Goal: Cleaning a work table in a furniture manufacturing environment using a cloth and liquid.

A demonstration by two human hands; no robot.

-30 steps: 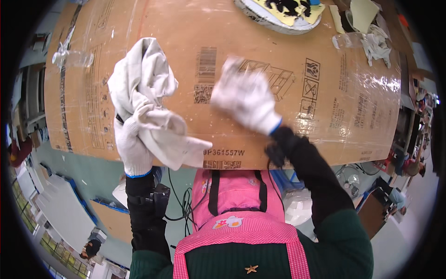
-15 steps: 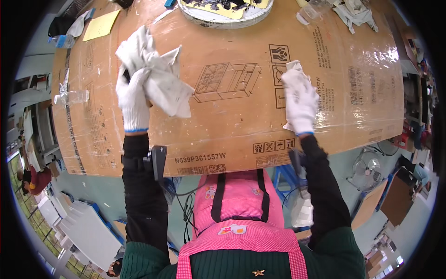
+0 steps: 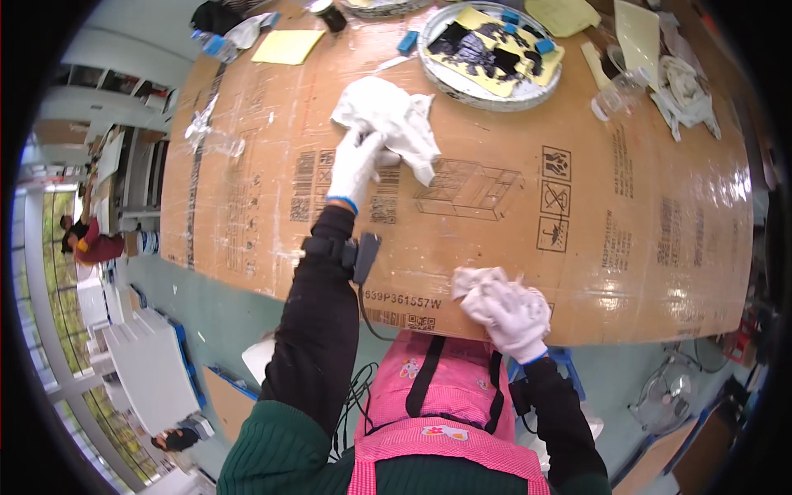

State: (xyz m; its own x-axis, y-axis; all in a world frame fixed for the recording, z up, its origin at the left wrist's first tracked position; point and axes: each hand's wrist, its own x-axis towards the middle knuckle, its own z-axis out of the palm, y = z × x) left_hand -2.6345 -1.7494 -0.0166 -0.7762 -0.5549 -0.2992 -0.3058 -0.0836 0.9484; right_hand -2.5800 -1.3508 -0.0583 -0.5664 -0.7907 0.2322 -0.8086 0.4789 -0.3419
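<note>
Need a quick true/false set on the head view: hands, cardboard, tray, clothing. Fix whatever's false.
1. The left hand grips a white cloth. True.
2. The right hand is closer than the left hand to the edge of the cardboard nearest the person. True.
3. Both hands are bare. False: both wear white gloves.
4. The round tray holds black-smeared yellow material. True.
5. The tray is nearer the person than the right hand is. False: it lies farther away than both hands.
6. The person wears blue overalls. False: a pink apron.
</note>
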